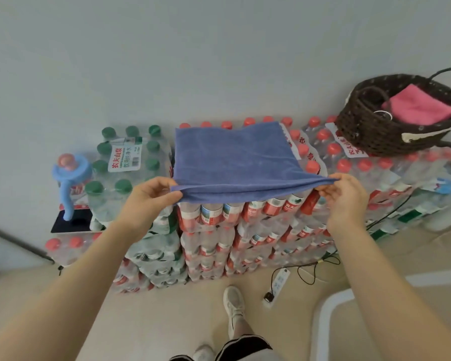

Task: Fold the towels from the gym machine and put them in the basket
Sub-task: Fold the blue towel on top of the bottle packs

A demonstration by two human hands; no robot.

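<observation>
Many shrink-wrapped packs of water bottles [258, 230] are stacked against the wall and serve as a work surface, the largest thing in view. On top of them, in the middle, lies the blue towel [235, 157], spread flat over the red caps, with its near edge lifted and doubled over, so a first fold seems to be in progress. To the right, on the same stack, stands the dark woven basket [370, 131], and inside it a pink towel [419, 105] lies already folded; this part of the task looks finished. The left hand [146, 196] pinches the near left corner of the blue towel between thumb and fingers, and the right hand [346, 194] pinches the near right corner in the same way, both closed tightly on the cloth, which is stretched between them. The gym machine is not visible, so it cannot be told if more towels wait there. The blue towel must be folded further and placed in the basket.
</observation>
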